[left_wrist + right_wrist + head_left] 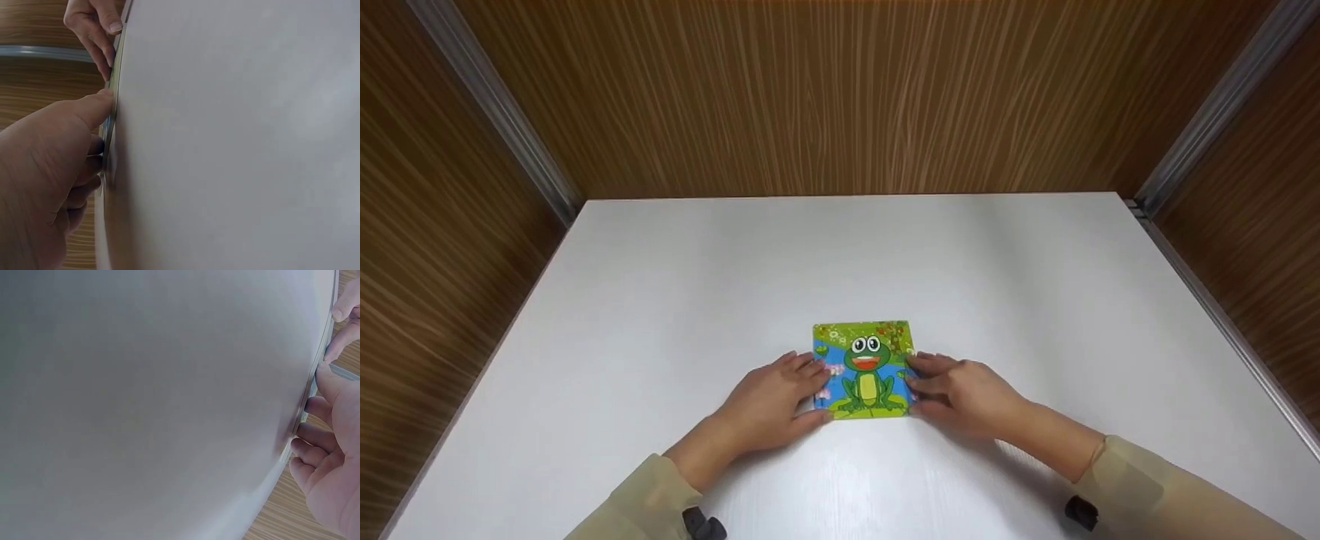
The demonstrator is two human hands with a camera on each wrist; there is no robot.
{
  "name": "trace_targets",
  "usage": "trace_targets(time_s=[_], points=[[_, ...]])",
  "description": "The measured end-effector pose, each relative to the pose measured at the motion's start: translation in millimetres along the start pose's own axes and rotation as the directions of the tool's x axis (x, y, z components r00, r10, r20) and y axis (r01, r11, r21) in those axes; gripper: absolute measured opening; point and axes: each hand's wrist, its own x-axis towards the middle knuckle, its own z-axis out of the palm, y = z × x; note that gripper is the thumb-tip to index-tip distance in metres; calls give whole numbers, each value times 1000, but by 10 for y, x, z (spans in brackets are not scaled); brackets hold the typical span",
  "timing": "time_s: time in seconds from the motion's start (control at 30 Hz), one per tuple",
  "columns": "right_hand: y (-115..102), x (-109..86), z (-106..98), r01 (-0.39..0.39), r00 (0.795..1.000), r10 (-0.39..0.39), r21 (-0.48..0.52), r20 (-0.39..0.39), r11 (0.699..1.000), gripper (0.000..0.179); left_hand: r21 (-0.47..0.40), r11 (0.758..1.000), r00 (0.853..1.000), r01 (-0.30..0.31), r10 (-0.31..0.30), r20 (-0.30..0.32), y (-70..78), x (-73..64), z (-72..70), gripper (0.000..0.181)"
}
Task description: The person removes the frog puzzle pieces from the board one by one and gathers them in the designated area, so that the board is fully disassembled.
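A square board with a cartoon frog picture (868, 386) lies flat on the white table, its green and blue face up. My left hand (776, 401) touches its left side, fingertips overlapping the edge and thumb at the near left corner. On the opposite side, the fingertips of my right hand (979, 397) rest along the right edge, thumb near the lower corner. Seen from the left wrist, the board's thin edge (116, 84) runs beside the thumb of the left hand (50, 163). In the right wrist view, the fingertips of the right hand (337, 450) meet the same thin board.
The white table (840, 255) stretches around the board on all sides. Wood-grain panels (840, 97) stand at the back, left and right, with metal strips (499, 105) at the corners. Light sleeves (641, 499) cover both forearms.
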Motion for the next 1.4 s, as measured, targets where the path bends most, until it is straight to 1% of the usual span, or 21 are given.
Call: trace_targets(time_s=[0.17, 0.33, 0.4, 0.47, 0.6, 0.7, 0.83, 0.93, 1.03, 1.1, 1.17, 1.23, 1.4], points=[[-3, 1, 2, -12, 1000, 12, 12, 5, 1000, 39, -12, 1000, 1000, 14, -15, -27, -7, 12, 12, 59], [-4, 6, 12, -24, 1000, 24, 24, 17, 999, 39, 12, 1000, 997, 27, -26, -68, -36, 57, -8, 56], [-4, 4, 9, -31, 999, 31, 28, 15, 999, 40, 29, 999, 997, 17, -15, -74, -57, 82, -35, 54], [-6, 6, 12, -35, 999, 34, 30, 12, 999, 41, 45, 999, 998, -3, 5, -63, -84, 94, -59, 52], [-7, 17, 19, -35, 999, 35, 32, 11, 999, 42, 68, 996, 998, -54, 55, -9, -145, 88, -85, 49], [-9, 24, 5, -22, 1000, 22, 16, 18, 1000, 41, 71, 995, 997, -77, 75, 23, -179, 86, -88, 51], [-6, 75, -65, 0, 999, 1, -8, 47, 1000, 41, 71, 993, 995, -98, 96, 37, -183, 93, -98, 52], [-6, 175, -140, -12, 999, 11, 21, 50, 1000, 42, 79, 991, 994, -110, 107, 35, -176, 92, -96, 51], [-17, 325, -206, -39, 999, 37, 103, 13, 994, 43, 88, 989, 993, -116, 114, 28, -179, 87, -79, 50], [-21, 444, -235, -49, 999, 52, 165, -15, 985, 41, 86, 989, 993, -116, 114, 28, -183, 85, -66, 50], [-13, 578, -244, -65, 997, 72, 232, -21, 970, 39, 85, 989, 993, -117, 116, 25, -185, 80, -58, 50], [3, 716, -236, -93, 995, 99, 286, -7, 954, 39, 79, 990, 993, -117, 116, 21, -186, 74, -54, 50], [55, 1033, -174, -206, 978, 189, 417, 84, 885, 40, 70, 992, 995, -101, 101, 10, -203, 59, -48, 50]])
